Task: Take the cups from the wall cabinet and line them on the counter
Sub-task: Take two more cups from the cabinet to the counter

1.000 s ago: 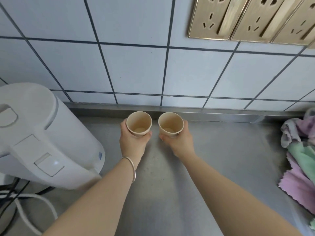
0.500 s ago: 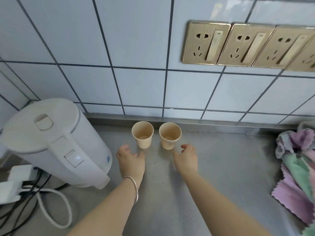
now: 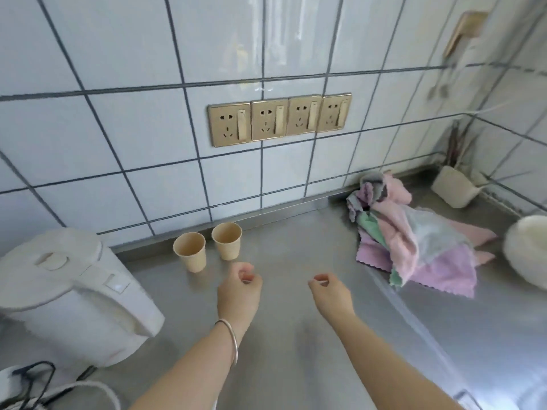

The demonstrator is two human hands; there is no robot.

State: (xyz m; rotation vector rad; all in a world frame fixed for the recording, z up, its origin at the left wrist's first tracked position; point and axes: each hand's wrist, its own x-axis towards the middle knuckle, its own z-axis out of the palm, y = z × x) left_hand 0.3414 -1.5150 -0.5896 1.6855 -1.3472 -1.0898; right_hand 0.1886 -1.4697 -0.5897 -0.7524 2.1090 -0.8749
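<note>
**Two cups on counter, both hands hovering empty**

Two beige paper cups are standing upright on the steel counter (image 3: 296, 335), side by side near the far edge, just short of the tiled wall (image 3: 133, 137). The left cup (image 3: 190, 251) is sitting slightly nearer than the right cup (image 3: 227, 240); a narrow gap is showing between them, no contact. Both are opening upward.

The left hand (image 3: 239, 294), a thin bangle (image 3: 230, 340) circling its wrist, is hovering near the cups, just this side of the right cup, touching neither. Its fingers are curling loosely inward, half closed, gripping nothing. The right hand (image 3: 331, 294) is hanging further right over bare counter, well apart from the cups, fingers likewise loosely curled and holding nothing.

A white electric kettle (image 3: 68, 294) is occupying the left side, cables trailing near its base. A row of four gold wall sockets (image 3: 279, 119) is sitting on the tiles above and right of the cups. Crumpled pastel cloths (image 3: 414, 241) are lying at the far right, with a white bowl (image 3: 527, 253) at the right edge. Edges of the view are blurring.
</note>
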